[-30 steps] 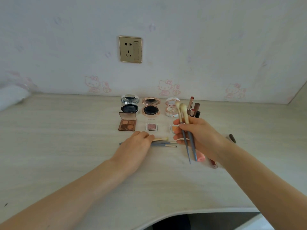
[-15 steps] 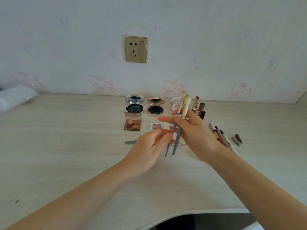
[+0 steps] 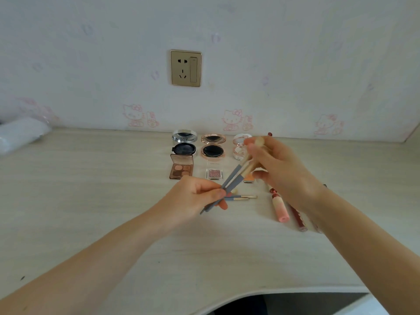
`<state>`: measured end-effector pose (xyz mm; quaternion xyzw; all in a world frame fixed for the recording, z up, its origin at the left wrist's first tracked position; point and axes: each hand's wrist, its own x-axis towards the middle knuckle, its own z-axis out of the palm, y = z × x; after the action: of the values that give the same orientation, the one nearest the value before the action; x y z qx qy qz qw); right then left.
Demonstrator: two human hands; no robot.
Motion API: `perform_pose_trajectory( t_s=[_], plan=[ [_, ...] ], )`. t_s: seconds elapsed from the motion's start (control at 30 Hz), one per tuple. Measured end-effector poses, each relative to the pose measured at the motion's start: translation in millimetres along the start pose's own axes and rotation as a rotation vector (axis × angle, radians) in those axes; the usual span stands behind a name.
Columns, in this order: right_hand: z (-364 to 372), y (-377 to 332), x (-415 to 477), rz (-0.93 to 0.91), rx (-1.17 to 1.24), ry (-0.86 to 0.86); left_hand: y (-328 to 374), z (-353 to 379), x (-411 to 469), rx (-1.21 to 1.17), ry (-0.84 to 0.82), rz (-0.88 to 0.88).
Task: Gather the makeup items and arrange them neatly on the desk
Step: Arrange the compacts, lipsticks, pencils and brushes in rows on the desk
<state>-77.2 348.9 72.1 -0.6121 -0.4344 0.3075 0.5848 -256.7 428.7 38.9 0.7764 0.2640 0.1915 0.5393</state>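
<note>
Step in hand: I judge I am squaring up the held brushes (image 3: 229, 180) between both hands before laying them down.
Left hand (image 3: 193, 198): thumb and fingers pinch the grey handles near their tail ends.
Right hand (image 3: 284, 171): at 2 o'clock from the left, fingers curled round the pale bristle ends.
Doing it well: I would level the tips and get the handles parallel. Then I would lower them flat beside the loose brushes (image 3: 241, 197), bristles the same way, so nothing rolls.
Loose brushes: on the worktop (image 3: 91, 201), at 3 o'clock of the left hand.
Silver compact (image 3: 184, 144): open, dark pad inside, at 12 o'clock.
Gold compact (image 3: 213, 146): open, dark pad inside.
Palette (image 3: 181, 169): open, four brown shades.
Small case (image 3: 214, 173): one pink glitter shade.
Clear jar (image 3: 239, 146): partly hidden by the right hand, so I cannot tell its contents.
</note>
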Motion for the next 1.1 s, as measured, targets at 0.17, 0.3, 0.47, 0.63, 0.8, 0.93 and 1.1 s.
perform_pose_trajectory(
  t_s=[0.17,0.3,0.47,0.63,0.8,0.93,1.1],
  plan=[
    [-7,-3,-6,-0.040,-0.221,-0.107,-10,-13,0,0.282,0.023,0.059],
    [-12,5,-15,-0.031,-0.392,-0.188,-22,-19,-2,0.496,0.078,0.105],
    [-5,31,-28,-0.228,-0.864,-0.238,-45,-20,-7,0.894,0.130,0.325],
    [4,59,-26,-0.481,-1.141,-0.246,-53,-13,-3,1.090,0.230,0.504],
    [5,77,-25,-0.617,-1.337,-0.111,-59,-15,-5,1.097,0.259,0.548],
    [3,82,-33,-0.656,-1.309,-0.075,-61,-19,-10,1.080,0.209,0.556],
    [2,84,-41,-0.614,-1.294,-0.109,-59,-21,-16,1.032,0.158,0.533]
  ],
)
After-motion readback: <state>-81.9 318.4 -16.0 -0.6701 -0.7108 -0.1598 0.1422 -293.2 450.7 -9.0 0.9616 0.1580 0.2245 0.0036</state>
